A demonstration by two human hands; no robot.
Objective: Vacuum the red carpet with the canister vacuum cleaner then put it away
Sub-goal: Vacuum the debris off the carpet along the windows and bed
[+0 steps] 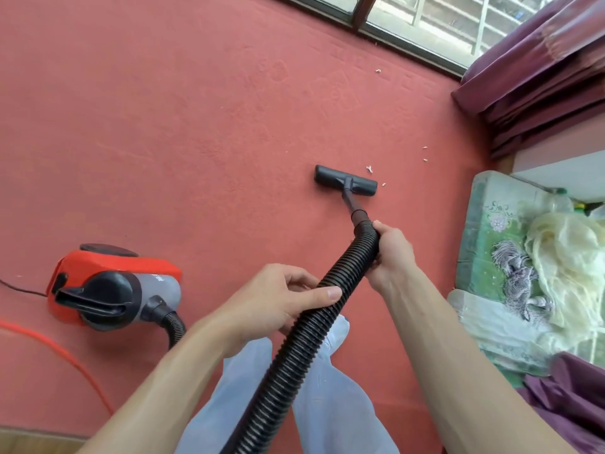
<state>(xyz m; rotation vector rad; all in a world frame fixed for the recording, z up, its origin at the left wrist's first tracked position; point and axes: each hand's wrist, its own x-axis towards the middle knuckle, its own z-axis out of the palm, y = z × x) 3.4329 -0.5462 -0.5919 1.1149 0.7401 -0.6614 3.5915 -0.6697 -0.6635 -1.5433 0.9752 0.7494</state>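
The black ribbed hose is held with curled fingers by the left hand and, nearer to the flat black floor nozzle, by the right hand. The nozzle is laid crosswise on the red carpet, with small white scraps just beyond its right end.

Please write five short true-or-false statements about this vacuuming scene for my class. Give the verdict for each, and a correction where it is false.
1. The left hand and the right hand both grip the hose. True.
2. The floor nozzle is lifted onto the bed. False: it rests on the red carpet.
3. The canister vacuum cleaner stands on the person's left. True.
4. The carpet has been vacuumed clean of litter. False: white scraps lie just beyond the nozzle, with more towards the window.
5. The curtain is green. False: it is purple.
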